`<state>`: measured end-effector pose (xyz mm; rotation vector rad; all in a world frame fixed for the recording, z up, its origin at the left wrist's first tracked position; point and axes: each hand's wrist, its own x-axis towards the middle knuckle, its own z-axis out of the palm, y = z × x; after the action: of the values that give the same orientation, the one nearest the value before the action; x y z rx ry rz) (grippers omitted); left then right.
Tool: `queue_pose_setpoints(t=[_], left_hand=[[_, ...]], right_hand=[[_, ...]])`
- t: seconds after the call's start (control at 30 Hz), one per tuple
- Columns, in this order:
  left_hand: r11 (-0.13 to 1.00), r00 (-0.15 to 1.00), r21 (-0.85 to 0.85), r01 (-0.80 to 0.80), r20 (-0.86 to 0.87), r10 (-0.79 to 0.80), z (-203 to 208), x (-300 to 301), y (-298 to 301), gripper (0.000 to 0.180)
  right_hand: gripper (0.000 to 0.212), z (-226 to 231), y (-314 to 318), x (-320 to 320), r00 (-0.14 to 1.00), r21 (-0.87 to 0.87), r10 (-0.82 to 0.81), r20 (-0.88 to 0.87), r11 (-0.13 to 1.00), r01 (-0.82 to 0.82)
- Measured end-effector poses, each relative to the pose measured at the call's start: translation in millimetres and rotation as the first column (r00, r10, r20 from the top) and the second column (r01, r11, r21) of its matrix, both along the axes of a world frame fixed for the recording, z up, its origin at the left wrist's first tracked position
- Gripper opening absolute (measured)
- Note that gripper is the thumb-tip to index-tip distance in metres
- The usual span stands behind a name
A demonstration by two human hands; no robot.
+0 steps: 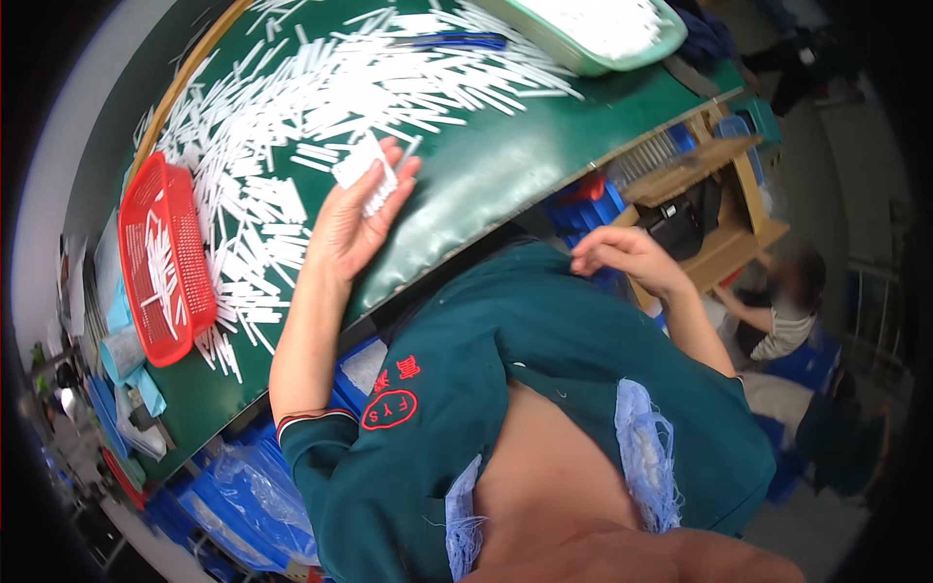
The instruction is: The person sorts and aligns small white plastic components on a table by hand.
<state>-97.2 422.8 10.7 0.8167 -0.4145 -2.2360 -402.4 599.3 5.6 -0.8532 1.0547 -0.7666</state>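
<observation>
My left hand (355, 228) is raised at the near edge of the green table, palm up. Its fingers and thumb close round a bundle of short white sticks (379, 197), their ends bunched together. Just beyond it, many loose white sticks (282, 117) lie scattered over the tabletop. My right hand (632, 260) hangs off the table edge in front of my belly, its fingers curled in. Whether anything is between those fingers cannot be made out.
On the left stands a red perforated basket (201, 262) with some white sticks inside. A green tub (583, 60) heaped with white pieces sits at the far right. A blue cutter knife (457, 42) lies among the sticks. Right of the table, an open cardboard box (724, 238) holds dark things; people sit beyond.
</observation>
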Motion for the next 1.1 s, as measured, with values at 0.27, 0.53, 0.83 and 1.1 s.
queue_pose_setpoints(t=[0.27,0.53,0.83,1.1], left_hand=[[0.903,0.939,-0.257,0.345,0.098,-0.331,24,-27,66,0.036],[0.864,0.848,-0.080,0.498,0.256,-0.465,-87,-84,88,0.032],[0.782,0.899,-0.464,0.417,0.335,-0.281,-176,-103,19,0.030],[0.668,0.813,-0.491,0.560,0.481,-0.328,-183,-166,3,0.028]], right_hand=[[0.073,-199,11,4,0.689,0.164,-0.652,-0.315,0.678,0.717],[0.048,-232,-61,-18,0.477,-0.315,-0.856,-0.201,0.518,0.796],[0.034,-168,-37,0,0.420,-0.558,-0.842,-0.339,0.539,0.631],[0.037,-186,-35,-9,0.546,-0.470,-0.772,-0.324,0.633,0.616]])
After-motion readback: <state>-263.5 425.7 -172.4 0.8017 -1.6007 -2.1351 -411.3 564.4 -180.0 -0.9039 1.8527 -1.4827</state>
